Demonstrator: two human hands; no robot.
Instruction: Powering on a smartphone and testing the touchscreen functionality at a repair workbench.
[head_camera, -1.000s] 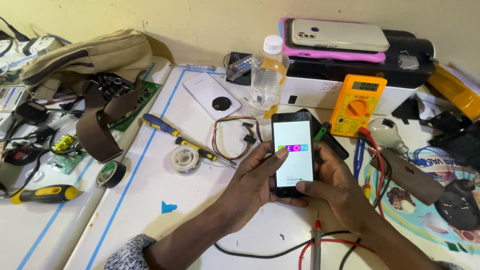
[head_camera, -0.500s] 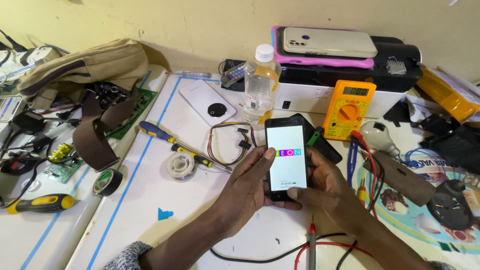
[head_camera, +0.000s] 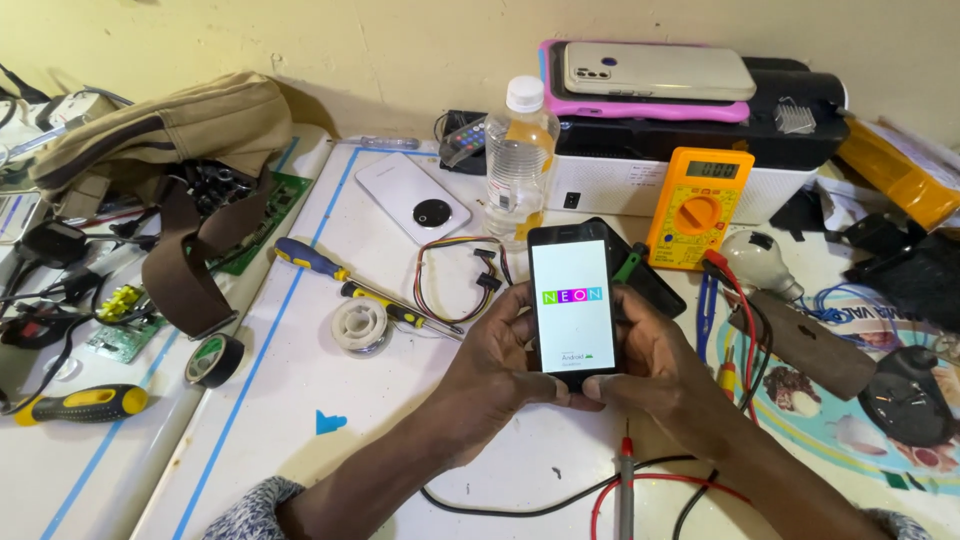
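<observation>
In the head view, a black smartphone is held upright above the white surface, near its middle. The left hand is closed around the left edge and lower corner of the phone, and the right hand is closed around its right edge and bottom. The screen is lit white, with a coloured logo in the middle, so the step in hand is judged to be the checking of the phone while it starts up. A steady grip by both hands and a watch on the screen seem to be called for at this point.

Just behind the phone, a plastic bottle and a yellow multimeter are seen. To the left of the hands, a solder spool and two screwdrivers are lying. A red probe lead is lying under the wrists.
</observation>
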